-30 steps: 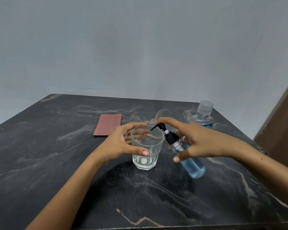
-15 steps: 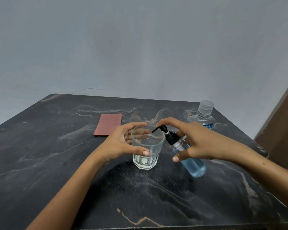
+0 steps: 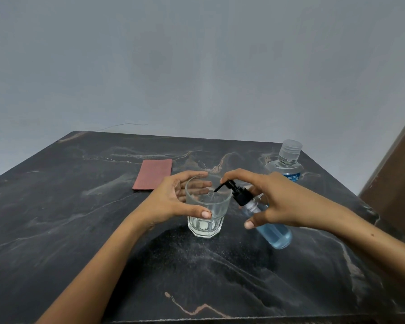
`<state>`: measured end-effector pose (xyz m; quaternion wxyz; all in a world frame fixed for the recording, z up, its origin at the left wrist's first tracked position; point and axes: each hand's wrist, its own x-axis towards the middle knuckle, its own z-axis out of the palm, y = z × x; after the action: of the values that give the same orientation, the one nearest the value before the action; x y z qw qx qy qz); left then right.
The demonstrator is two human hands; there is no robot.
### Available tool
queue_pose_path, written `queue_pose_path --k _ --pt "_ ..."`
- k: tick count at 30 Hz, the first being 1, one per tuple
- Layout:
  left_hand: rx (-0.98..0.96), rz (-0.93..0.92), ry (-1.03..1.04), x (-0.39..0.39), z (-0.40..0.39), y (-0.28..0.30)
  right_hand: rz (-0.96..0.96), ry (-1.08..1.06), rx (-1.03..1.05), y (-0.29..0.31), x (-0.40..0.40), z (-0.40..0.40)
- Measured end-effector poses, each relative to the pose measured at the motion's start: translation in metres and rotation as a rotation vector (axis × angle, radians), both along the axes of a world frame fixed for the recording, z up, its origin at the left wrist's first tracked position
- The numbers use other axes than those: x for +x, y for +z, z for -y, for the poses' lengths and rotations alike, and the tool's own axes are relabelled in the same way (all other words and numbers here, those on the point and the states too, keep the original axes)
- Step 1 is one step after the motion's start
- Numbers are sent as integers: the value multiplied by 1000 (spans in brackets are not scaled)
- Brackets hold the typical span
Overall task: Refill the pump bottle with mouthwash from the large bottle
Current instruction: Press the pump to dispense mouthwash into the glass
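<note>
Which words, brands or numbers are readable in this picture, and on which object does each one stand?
None can be read.
Large bottle: white print on its blue label, too small and blurred to read.
Pump bottle, glass, red cloth, table: no text visible.

hands (image 3: pixel 222 202) gripping glass (image 3: pixel 207 206), tilted pump bottle (image 3: pixel 270 226)

No legible text, brand or number noted: the large bottle (image 3: pixel 286 166) at the far right of the table carries a blue label (image 3: pixel 292 177) with white print, too small and blurred to be read
</note>
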<state>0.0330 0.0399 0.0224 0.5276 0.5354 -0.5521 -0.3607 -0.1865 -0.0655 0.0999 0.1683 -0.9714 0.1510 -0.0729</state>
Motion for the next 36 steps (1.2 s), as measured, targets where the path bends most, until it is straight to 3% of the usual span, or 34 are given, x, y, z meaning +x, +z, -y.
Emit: queue_pose_path --k 25,36 --pt "-3 -6 0 1 1 -1 -6 -36 -20 1 -4 -3" --pt "-2 -3 -2 1 1 -1 98 -61 16 -3 -4 -5"
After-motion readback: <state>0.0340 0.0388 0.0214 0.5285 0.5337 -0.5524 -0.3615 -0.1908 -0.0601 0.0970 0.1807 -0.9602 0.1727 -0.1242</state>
